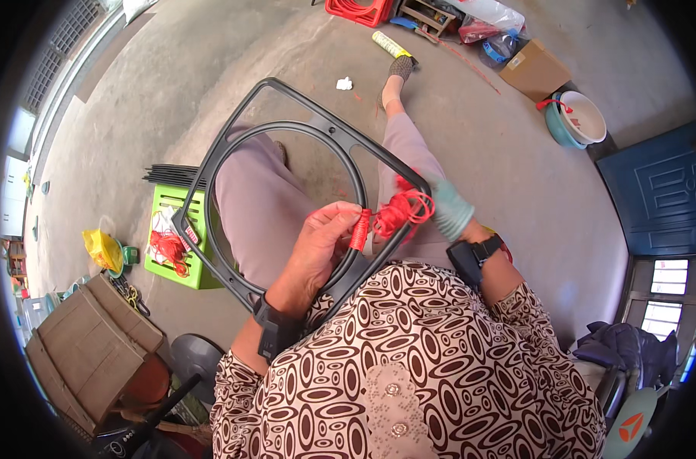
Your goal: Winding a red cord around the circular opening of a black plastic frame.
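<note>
So far, a red winding (360,231) covers one short stretch of the inner ring of the black frame (346,136), which lies over the mauve trousers (250,195); the rest of the ring in sight is bare, with a loose red bundle (397,214) beside the winding. The left hand (323,237) pinches the winding; whether the gloved right hand (451,210) is closed, I cannot tell. The frame's left corner overlaps the green stool (166,268) in view, its lower edge nears the patterned shirt (317,382), and floor (508,168) stretches ahead and rightward.
</note>
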Motion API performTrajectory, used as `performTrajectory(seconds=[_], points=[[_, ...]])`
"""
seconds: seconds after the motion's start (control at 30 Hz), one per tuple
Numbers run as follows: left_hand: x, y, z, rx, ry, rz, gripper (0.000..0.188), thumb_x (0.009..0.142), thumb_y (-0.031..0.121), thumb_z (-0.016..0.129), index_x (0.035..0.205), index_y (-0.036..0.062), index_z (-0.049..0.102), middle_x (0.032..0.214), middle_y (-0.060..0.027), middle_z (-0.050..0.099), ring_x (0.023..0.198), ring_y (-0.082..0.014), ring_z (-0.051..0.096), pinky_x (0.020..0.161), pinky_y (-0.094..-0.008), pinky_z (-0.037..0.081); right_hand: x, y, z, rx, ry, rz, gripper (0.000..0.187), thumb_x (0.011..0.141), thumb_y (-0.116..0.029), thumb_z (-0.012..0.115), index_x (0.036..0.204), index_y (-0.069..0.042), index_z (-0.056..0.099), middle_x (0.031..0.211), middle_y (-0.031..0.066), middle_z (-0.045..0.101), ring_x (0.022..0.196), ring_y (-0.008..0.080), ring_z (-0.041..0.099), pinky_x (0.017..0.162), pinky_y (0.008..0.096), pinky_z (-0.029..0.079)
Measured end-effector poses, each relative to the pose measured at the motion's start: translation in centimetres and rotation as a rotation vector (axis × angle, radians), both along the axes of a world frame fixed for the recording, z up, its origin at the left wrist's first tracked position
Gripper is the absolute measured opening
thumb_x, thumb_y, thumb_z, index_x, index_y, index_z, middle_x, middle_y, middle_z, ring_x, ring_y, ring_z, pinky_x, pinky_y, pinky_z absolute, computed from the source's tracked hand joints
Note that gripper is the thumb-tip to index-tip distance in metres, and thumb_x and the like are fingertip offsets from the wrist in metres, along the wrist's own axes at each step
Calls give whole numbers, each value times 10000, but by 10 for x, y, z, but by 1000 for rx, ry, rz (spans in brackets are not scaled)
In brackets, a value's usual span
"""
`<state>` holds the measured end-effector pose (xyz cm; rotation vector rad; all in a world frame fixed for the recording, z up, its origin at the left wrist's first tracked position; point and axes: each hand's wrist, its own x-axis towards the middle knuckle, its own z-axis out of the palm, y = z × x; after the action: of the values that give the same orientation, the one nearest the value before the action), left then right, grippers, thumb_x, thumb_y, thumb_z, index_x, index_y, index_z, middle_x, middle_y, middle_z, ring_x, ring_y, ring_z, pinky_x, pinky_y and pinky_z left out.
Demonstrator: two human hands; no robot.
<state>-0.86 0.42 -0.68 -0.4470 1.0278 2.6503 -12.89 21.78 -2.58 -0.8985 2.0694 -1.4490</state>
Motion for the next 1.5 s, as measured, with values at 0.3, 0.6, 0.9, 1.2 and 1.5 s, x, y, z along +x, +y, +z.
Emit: performTrajectory(seconds=[0.3, 0.6, 0.9, 1.2, 1.5], points=[[0, -1, 5, -11, 23, -36, 184, 911, 229, 560, 859, 53, 560, 739, -101, 633, 583, -166, 596, 569, -262, 503, 4, 147, -21, -1366, -919, -271, 292, 925, -245, 514, 1083, -2, 476, 723, -13, 432, 640, 87, 447, 690, 289, 452], [-3, 1, 14, -36, 0, 23, 185, 914, 243, 546, 878, 61, 542, 720, -117, 631, 554, -179, 597, 538, -281, 502, 14, 118, -3, -498, -767, -964, 402, 886, -405, 563, 1056, -40, 555, 695, -17, 467, 564, 123, 475, 630, 276, 461], [-4, 2, 10, -25, -10, -86, 159, 889, 215, 565, 858, 61, 539, 744, -102, 633, 587, -176, 597, 584, -305, 513, -18, -45, -2, -352, -142, -611, 238, 814, -142, 646, 1015, -19, 612, 856, 38, 639, 735, 88, 567, 674, 235, 479], [2, 1, 1, 235, -22, -152, 250, 874, 185, 600, 1042, 1, 578, 855, -104, 651, 736, -187, 637, 622, -296, 532, 0, -82, 9, -625, -1330, 460, 367, 952, -356, 432, 1143, -67, 554, 1011, 126, 630, 860, 181, 624, 682, 310, 538], [7, 3, 2, 34, 141, 86, 205, 875, 120, 598, 1038, -2, 625, 905, -84, 672, 791, -161, 659, 703, -289, 550, 14, -82, 52, -770, -1069, 438, 557, 835, -214, 642, 1282, 31, 419, 1064, 97, 606, 979, 187, 590, 941, 352, 446]])
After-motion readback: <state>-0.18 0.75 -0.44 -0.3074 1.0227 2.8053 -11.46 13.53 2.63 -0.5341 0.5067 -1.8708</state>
